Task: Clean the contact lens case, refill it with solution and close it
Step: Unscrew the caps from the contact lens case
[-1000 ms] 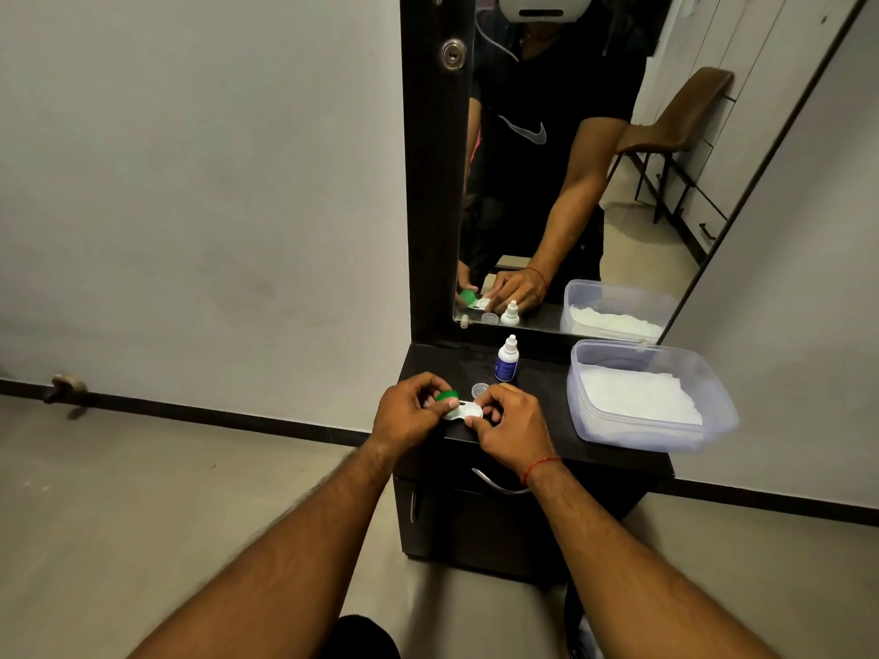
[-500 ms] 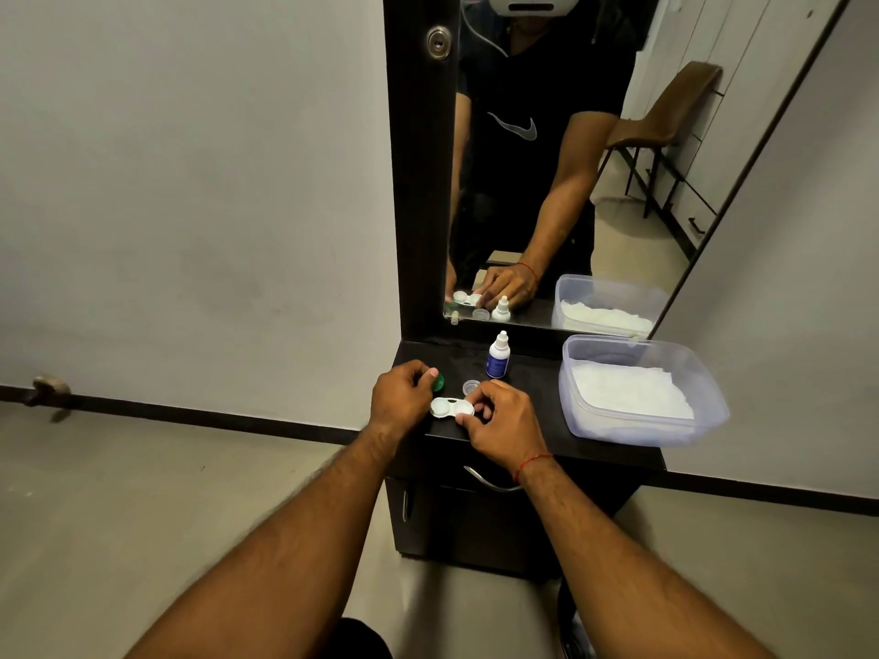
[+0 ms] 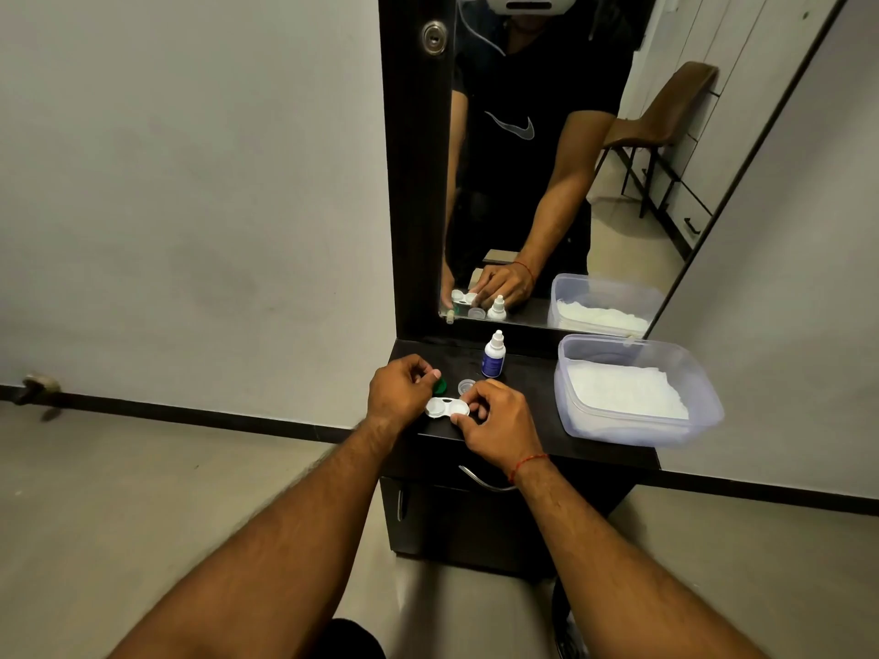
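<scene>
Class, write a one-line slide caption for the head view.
Left hand lifts the green cap off the white lens case steadied by the right hand, solution bottle behind.

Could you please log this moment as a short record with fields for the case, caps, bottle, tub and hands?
case: white plastic two-well contact lens case, both wells uncapped, on black vanity top
caps: green round screw cap at left hand; clear round cap lying behind case
bottle: small white dropper bottle with blue label, upright, capped
tub: clear plastic tub of white tissues, right of case
right hand: fingers steady case
</scene>
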